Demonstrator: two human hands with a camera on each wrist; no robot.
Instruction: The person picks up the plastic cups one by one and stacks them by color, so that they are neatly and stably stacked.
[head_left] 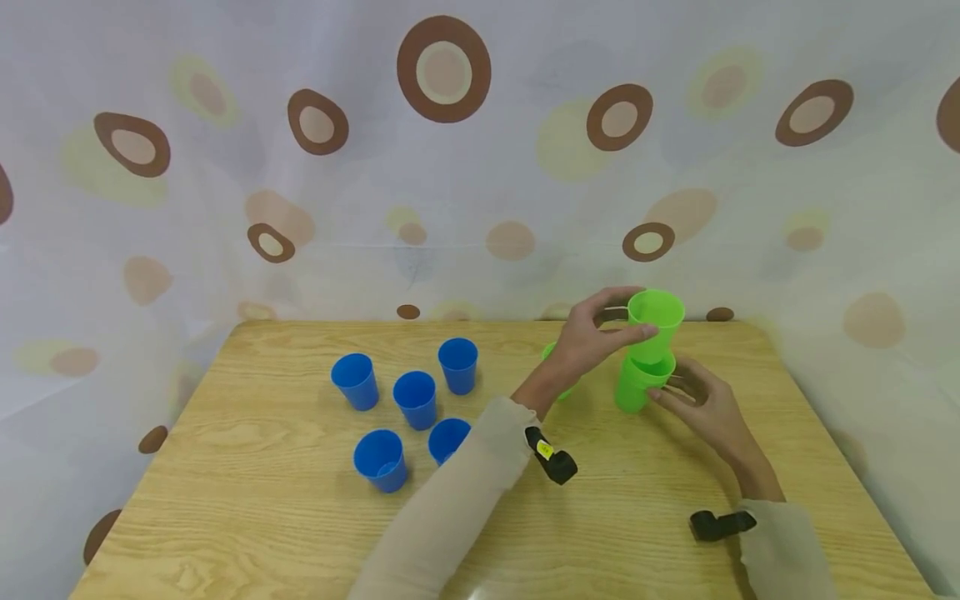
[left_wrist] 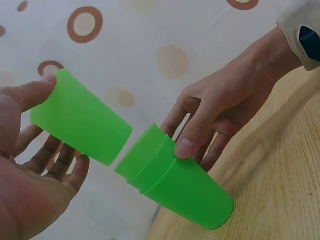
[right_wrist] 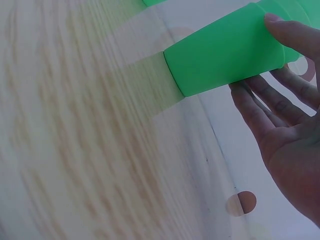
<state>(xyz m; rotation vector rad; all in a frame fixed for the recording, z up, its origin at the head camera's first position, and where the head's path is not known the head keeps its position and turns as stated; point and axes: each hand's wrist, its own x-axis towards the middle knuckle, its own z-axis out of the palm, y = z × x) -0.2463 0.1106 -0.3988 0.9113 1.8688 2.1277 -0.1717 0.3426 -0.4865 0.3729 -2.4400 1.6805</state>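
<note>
My left hand (head_left: 585,340) holds a green cup (left_wrist: 82,120) upright between thumb and fingers. Its base is just above the mouth of a stack of nested green cups (left_wrist: 182,187), with a narrow gap showing in the left wrist view. Around the upper part of that stack, my right hand (head_left: 711,414) has its thumb on the near side and fingers on the far side. The stack stands on the wooden table (head_left: 615,517). Another green cup (head_left: 563,393) is partly hidden behind my left wrist.
Several blue cups stand mouth up, apart from one another, on the left half of the table; one blue cup (head_left: 447,435) is partly covered by my left sleeve. A patterned curtain (head_left: 480,183) hangs behind the table's far edge.
</note>
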